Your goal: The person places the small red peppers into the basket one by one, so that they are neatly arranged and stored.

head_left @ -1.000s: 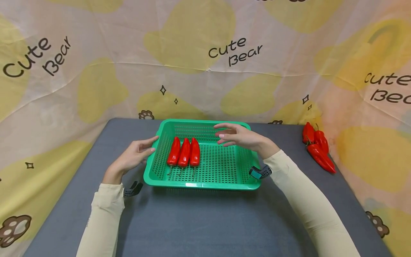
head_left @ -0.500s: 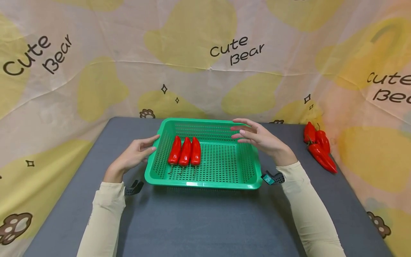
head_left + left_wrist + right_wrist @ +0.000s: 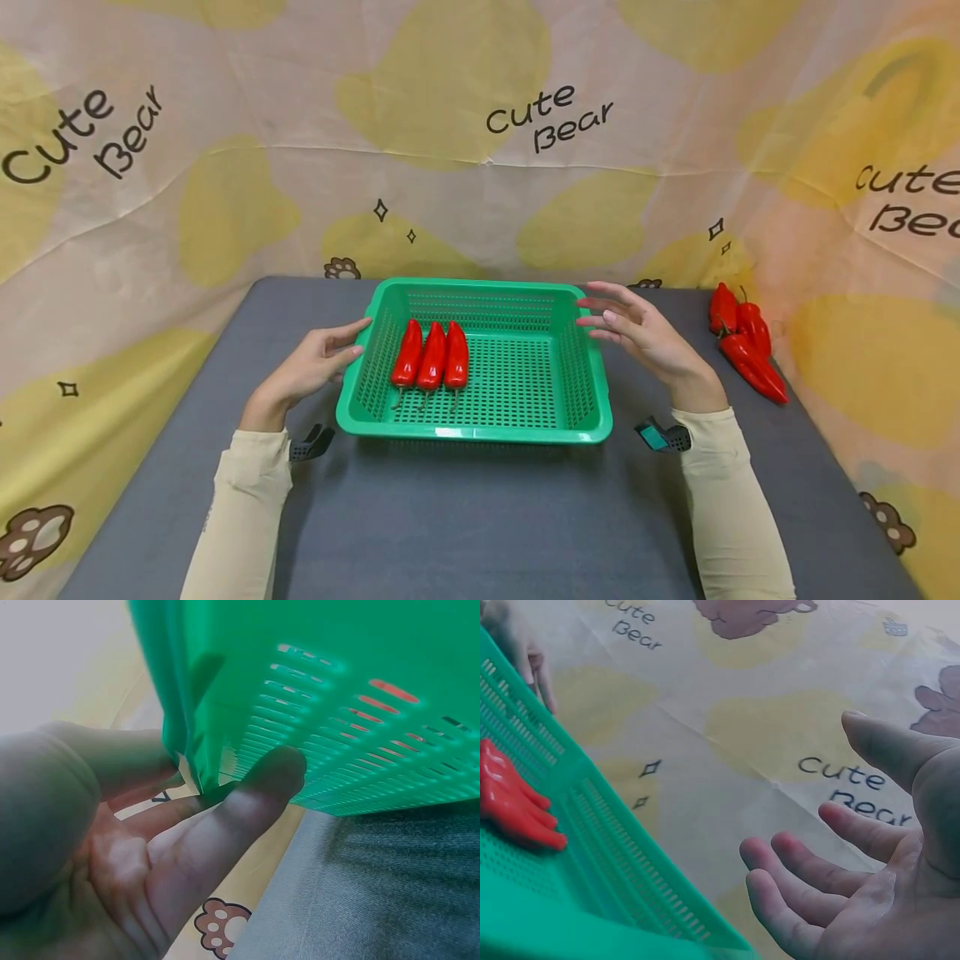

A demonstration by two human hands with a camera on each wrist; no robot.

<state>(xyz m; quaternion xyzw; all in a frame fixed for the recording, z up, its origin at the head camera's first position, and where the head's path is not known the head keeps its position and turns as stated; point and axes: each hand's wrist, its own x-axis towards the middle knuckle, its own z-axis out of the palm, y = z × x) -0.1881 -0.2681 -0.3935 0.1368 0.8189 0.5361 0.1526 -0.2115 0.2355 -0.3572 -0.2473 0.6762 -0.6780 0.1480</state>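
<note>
Three red chili peppers [image 3: 431, 357] lie side by side, stems toward me, in the left half of a green plastic basket [image 3: 474, 433]. At the basket's left rim, my left hand [image 3: 311, 367] holds the edge. The left wrist view has the thumb at the rim and a finger [image 3: 270, 780] against the slotted outer wall. My right hand [image 3: 648, 337] hovers at the right rim, fingers spread and relaxed, holding nothing. In the right wrist view, its fingers [image 3: 802, 900] are apart from the basket.
Several more red chili peppers [image 3: 750, 375] lie in a small heap near the right edge of the grey table [image 3: 480, 517]. A printed cloth [image 3: 450, 100] hangs behind the table and along its sides.
My right hand has moved right, from above the basket's inside to its right rim. The left hand, the basket and the peppers have stayed in place.
</note>
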